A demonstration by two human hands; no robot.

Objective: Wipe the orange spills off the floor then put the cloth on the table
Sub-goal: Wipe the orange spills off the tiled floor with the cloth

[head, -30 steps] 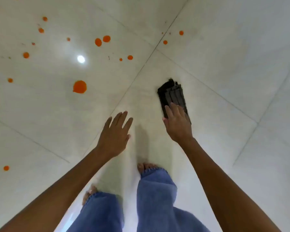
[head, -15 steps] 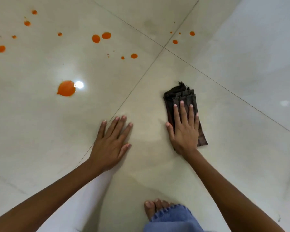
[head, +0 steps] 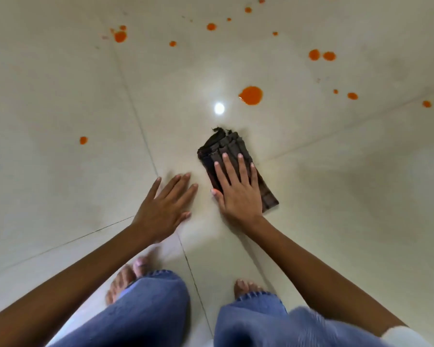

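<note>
Glossy cream floor tiles [head: 60,96] filled the head view, crossed by thin dark grout lines and carrying a bright round reflection of a lamp [head: 219,108]. Orange spills lay scattered over the far part of the floor: the largest orange puddle [head: 251,95] sat just beyond the cloth, a pair of orange drops [head: 321,55] lay further off to the right, a bigger splash [head: 120,36] was at the upper left, and a lone orange spot [head: 83,140] lay well apart on the left. A dark brown folded cloth [head: 226,149] lay flat on the tile, its frayed far end pointing toward the largest puddle without touching it. The right hand [head: 238,191] was spread flat on the near half of the cloth, fingers [head: 226,166] extended and pressing down, not curled around the fabric. The left hand [head: 164,206] rested open, palm down, on the bare floor just beside the cloth, gripping nothing. Both bare forearms reached forward from the bottom corners. Below them showed blue jeans [head: 145,309] and bare feet [head: 125,276] planted on the tiles.
</note>
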